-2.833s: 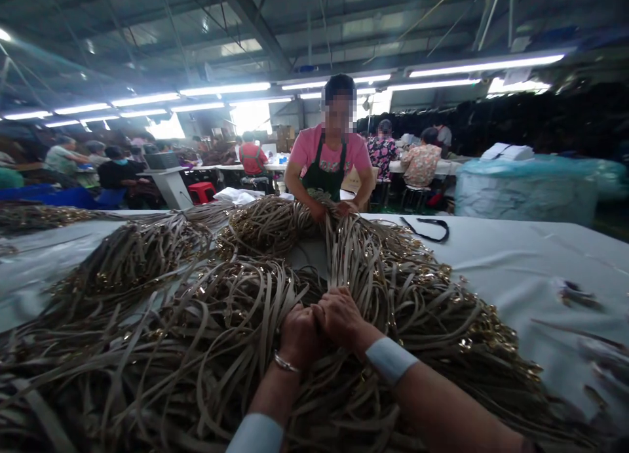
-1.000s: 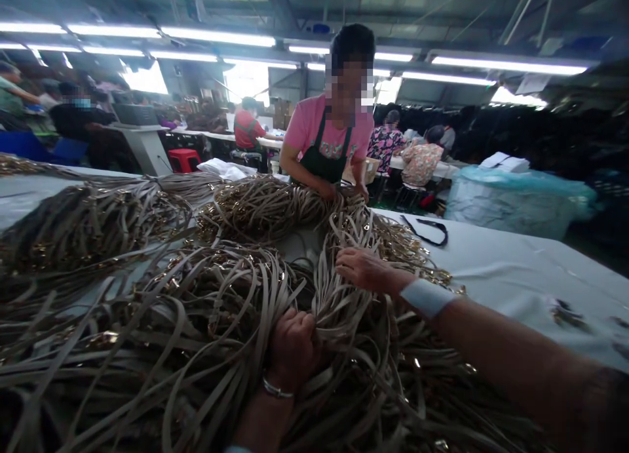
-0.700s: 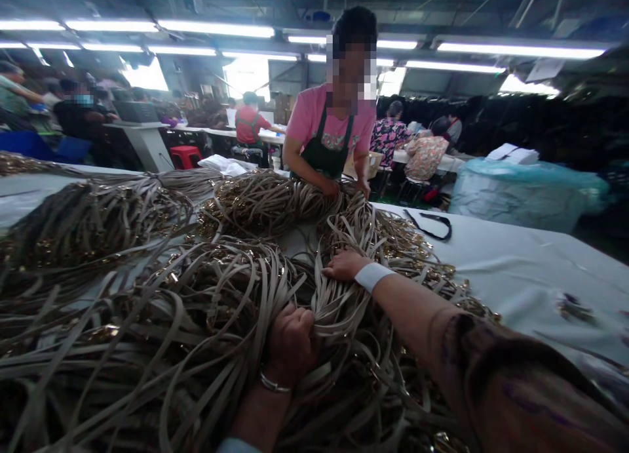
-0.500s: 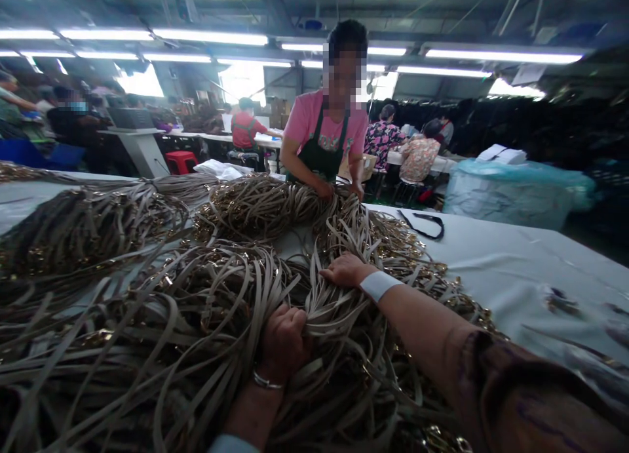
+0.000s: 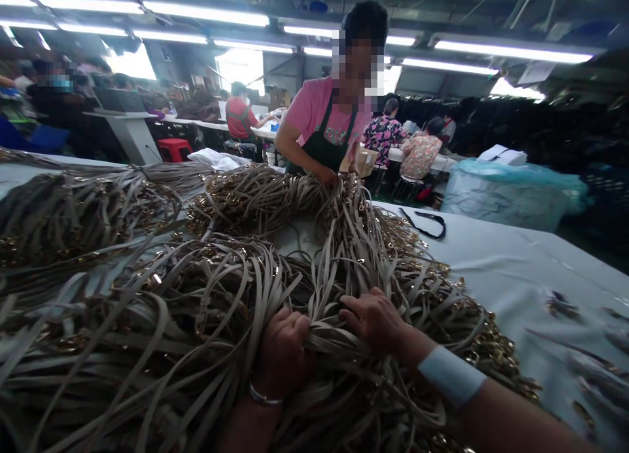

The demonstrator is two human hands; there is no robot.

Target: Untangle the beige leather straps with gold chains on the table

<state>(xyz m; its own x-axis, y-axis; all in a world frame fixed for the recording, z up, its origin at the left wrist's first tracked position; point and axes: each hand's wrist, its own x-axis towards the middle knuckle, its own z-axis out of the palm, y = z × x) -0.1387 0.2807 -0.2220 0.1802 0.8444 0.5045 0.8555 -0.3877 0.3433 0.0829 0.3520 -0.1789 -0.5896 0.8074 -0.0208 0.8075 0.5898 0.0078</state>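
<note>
A big heap of beige straps (image 5: 196, 309) with gold metal fittings covers the white table (image 5: 501, 263). My left hand (image 5: 282, 351), with a silver bangle on the wrist, is clenched on a gathered bundle of these straps near the middle of the heap. My right hand (image 5: 373, 318), white cuff at the wrist, lies beside it with fingers curled into the same bundle. The bundle (image 5: 354, 243) runs away from me toward a person in a pink shirt and dark apron (image 5: 327, 125), whose hands grip its far end.
A black strap (image 5: 425, 223) lies loose on the table to the right. Behind it stands a large bag wrapped in blue-green plastic (image 5: 511, 184). Other people sit at tables in the background, near a red stool (image 5: 173, 148). More strap heaps (image 5: 73, 204) lie at left.
My right hand has drawn back from farther up the bundle and now sits next to my left hand. My left hand has kept its grip throughout.
</note>
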